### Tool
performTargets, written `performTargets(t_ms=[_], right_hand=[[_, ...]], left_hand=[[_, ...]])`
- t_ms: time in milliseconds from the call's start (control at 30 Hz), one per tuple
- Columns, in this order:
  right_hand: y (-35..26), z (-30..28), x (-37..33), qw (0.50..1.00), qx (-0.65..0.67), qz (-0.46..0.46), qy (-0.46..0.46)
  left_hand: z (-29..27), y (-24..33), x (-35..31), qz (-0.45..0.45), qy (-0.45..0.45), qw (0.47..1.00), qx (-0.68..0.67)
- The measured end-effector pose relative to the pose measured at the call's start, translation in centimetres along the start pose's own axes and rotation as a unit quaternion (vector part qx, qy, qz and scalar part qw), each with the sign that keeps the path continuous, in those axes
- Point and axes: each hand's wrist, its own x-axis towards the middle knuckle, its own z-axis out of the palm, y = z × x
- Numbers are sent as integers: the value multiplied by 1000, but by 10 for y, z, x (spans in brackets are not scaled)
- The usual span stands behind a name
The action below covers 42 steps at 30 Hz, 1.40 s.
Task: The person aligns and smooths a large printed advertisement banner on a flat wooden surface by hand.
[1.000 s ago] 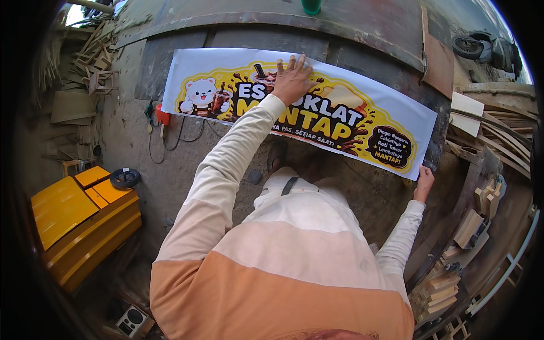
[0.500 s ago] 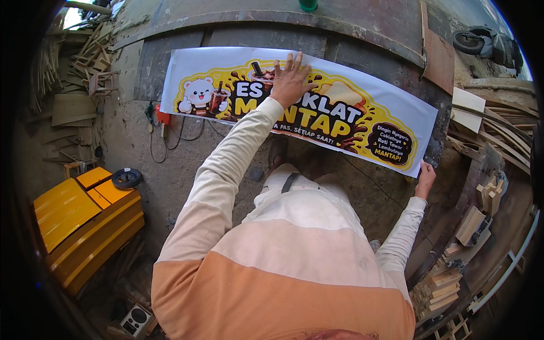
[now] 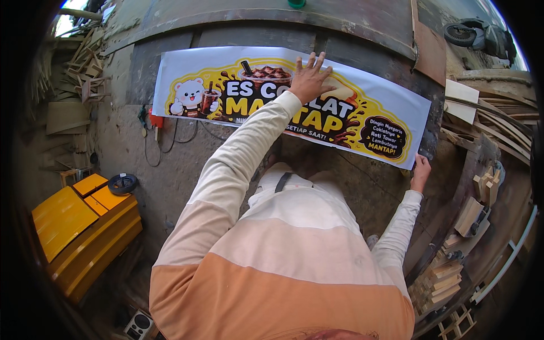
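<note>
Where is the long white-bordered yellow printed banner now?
In the head view, the banner spans the upper middle over a dark surface, with the left hand flat on its upper part and the right hand at its lower right corner.

Yellow box [image 3: 63, 221], black wheel [image 3: 122, 184] atop, wooden blocks [image 3: 445, 282], motorcycle [image 3: 486, 41]

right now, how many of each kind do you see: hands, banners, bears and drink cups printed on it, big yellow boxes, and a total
Hands: 2 (left hand, right hand)
Banner: 1
Printed bear: 1
Printed drink cups: 2 (large cup, small cup)
Big yellow box: 1
Total: 7
</note>
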Motion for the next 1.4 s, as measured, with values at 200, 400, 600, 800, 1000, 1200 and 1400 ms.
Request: performTargets(t_ms=[200,400,600,800,1000,1200,1400], right_hand=[[-1,4,-3,999,27,-28,-2],[3,2,0,999,40,-6,-5],[6,2,4,999,35,-14,-1],[6,0,4,999,33,10,-22],[19,1,11,999,50,-11,-5],[12,-1,13,999,-27,19,-2],[11,3,8,999,-27,7,41]], left_hand=[[0,12,6,15,-7,1000,-6],[2,23,7,7,-2,1000,-15],[-23,-6,-32,-87,85,990,-76],[-46,-181,-186,-333,252,905,-79],[-36,-341,-335,-570,259,780,-17],[-43,-392,-342,-532,229,810,-92],[-40,-423,-335,-572,138,804,-92]])
